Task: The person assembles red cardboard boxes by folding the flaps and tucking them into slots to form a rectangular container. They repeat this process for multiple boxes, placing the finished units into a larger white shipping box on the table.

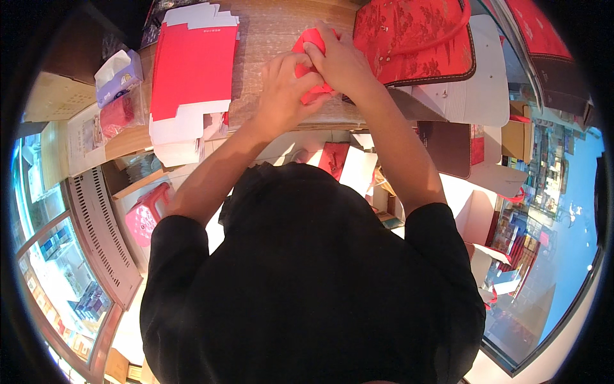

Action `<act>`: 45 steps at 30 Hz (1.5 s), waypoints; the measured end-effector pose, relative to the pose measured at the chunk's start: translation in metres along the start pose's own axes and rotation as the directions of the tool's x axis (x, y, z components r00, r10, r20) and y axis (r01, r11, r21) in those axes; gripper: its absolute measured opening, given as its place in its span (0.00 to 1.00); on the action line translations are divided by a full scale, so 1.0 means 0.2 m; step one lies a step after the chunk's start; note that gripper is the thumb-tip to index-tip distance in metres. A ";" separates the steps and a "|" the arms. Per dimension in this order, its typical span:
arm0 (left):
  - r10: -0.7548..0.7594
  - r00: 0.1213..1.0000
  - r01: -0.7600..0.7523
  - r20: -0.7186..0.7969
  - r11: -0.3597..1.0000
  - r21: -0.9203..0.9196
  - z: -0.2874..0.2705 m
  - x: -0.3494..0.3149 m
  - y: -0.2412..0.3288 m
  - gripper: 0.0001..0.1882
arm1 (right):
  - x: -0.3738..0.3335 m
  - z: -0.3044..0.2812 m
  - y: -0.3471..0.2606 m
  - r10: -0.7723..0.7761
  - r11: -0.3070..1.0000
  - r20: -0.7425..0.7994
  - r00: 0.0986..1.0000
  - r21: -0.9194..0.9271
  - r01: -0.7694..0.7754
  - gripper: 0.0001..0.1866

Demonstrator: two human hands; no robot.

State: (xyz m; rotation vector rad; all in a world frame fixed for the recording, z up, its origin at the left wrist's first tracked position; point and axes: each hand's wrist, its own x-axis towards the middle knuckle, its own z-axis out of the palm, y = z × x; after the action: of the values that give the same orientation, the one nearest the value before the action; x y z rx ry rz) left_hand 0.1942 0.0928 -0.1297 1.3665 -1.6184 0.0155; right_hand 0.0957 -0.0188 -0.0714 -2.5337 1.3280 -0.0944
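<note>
On the wooden table (262, 32) at the far middle, both my hands close round a small red folded paper or card piece (311, 37). My left hand (288, 89) grips its near left side with bent fingers. From the right, my right hand (345, 64) reaches over the top, its fingers pressed onto the red piece. Much of the piece is hidden under my fingers, so its full shape cannot be made out. Left of my hands lies a stack of flat red cards with white flaps (195, 73).
Red patterned panels with a red cord handle (416, 38) lie close to my right hand, over white boards (489, 77). A purple tissue box (120, 75) stands at the far left. Below the table are a pink stool (148, 211) and a dark brown board (446, 147).
</note>
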 end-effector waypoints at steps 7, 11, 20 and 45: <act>-0.025 0.999 0.023 -0.035 0.998 -0.055 0.04 -0.03 0.02 0.14 | -0.02 -0.03 -0.01 0.013 1.000 0.017 1.000 0.024 -0.013 0.36; -0.065 0.996 0.059 -0.062 0.994 -0.087 0.09 -0.08 0.00 0.26 | -0.02 -0.01 0.00 -0.010 1.000 -0.017 1.000 0.014 0.011 0.35; -0.216 0.972 0.233 0.089 0.935 -0.268 0.19 -0.08 -0.07 0.54 | 0.00 0.10 0.05 -0.196 0.981 -0.168 0.966 -0.044 0.192 0.34; -0.241 0.967 0.248 0.076 0.963 -0.108 0.29 -0.09 -0.02 0.42 | -0.05 0.07 0.00 -0.230 0.962 -0.190 0.955 -0.191 0.193 0.44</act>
State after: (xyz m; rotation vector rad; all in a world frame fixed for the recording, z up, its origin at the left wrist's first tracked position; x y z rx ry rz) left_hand 0.1578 0.0731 -0.1734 1.4787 -1.4664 -0.2682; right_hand 0.0928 -0.0087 -0.0845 -2.8751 1.1733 -0.3136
